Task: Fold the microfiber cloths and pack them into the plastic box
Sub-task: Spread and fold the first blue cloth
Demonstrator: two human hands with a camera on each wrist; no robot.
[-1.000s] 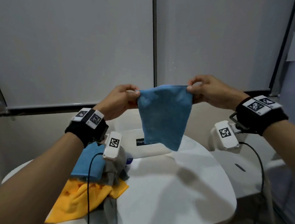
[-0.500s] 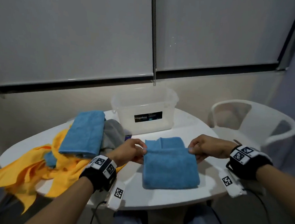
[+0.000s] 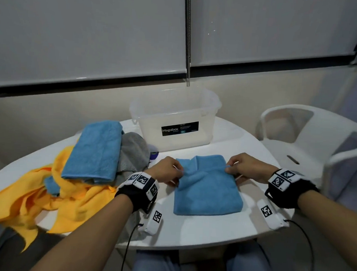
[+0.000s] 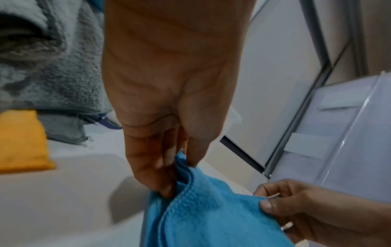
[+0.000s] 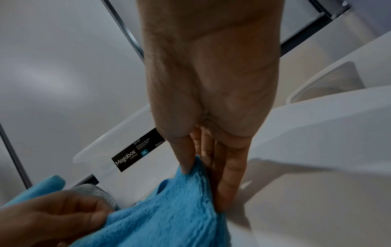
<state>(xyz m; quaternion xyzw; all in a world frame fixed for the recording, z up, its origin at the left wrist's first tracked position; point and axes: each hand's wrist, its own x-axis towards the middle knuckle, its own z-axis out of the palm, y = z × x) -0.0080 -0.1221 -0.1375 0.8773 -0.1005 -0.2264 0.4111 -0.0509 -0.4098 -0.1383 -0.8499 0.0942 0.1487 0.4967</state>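
Note:
A blue microfiber cloth (image 3: 208, 190) lies on the white round table (image 3: 200, 232), partly folded toward me. My left hand (image 3: 169, 171) pinches its left top corner and my right hand (image 3: 240, 168) pinches the right one. The left wrist view shows thumb and fingers of the left hand (image 4: 175, 168) on the blue cloth (image 4: 207, 217). In the right wrist view, the right hand (image 5: 201, 168) nips the blue cloth (image 5: 169, 213) the same way. The clear plastic box (image 3: 174, 118) with a black label stands behind the cloth, nothing seen inside.
At the left lies a heap: a folded blue cloth (image 3: 95, 150) on top, a grey cloth (image 3: 134, 151) beside it, and yellow cloths (image 3: 37, 201) spilling over the table's edge. A white plastic chair (image 3: 316, 141) stands at the right. A wall with blinds rises behind.
One second ago both hands held the blue cloth up in the air. They brought it down onto the table, and since half a second ago they draw its pinched edge toward me.

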